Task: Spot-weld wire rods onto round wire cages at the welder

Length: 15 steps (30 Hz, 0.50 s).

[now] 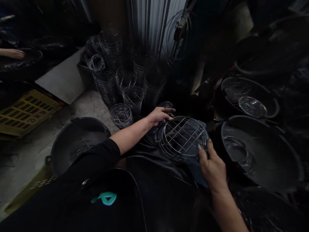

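Note:
A round wire rack (184,135) with a crossed grid lies over my lap, tilted slightly, and several wire rings show beneath its rim. My right hand (213,166) grips its right edge between thumb and fingers. At the far left edge, my left hand (160,115) has its fingers stretched out and apart. One of its fingertips is at the rim, and I cannot tell whether it presses on the wire. Under the rack, a bluish-grey cloth (198,170) shows in part, over the black apron (159,187).
Tall stacks of wire rings (106,85) and a shorter stack (120,115) stand ahead. A dark basin (60,141) is at left, another basin (272,154) at right, both holding wire pieces. Yellow crates (29,111) stand at left. Another person's hand (14,53) shows upper left.

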Each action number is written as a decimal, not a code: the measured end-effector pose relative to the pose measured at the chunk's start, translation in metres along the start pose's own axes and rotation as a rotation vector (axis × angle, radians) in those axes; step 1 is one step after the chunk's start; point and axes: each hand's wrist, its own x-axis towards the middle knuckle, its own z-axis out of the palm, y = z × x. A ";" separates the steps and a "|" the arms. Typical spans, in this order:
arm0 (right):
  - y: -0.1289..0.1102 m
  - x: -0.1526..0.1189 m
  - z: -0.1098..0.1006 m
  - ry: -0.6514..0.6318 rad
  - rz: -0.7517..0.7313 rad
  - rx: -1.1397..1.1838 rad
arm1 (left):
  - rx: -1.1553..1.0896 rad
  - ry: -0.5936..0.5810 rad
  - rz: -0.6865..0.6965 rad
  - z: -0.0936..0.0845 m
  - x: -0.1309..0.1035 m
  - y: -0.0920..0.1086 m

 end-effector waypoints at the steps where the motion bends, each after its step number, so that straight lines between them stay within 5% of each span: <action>1: 0.003 -0.002 0.003 0.010 -0.017 0.045 | 0.012 0.008 0.010 0.000 -0.001 -0.002; 7: 0.007 -0.009 0.016 0.137 -0.119 0.169 | 0.123 0.030 0.032 -0.003 -0.002 0.002; 15: -0.003 -0.023 0.020 0.207 -0.378 0.076 | 0.445 -0.183 -0.127 0.009 0.018 0.045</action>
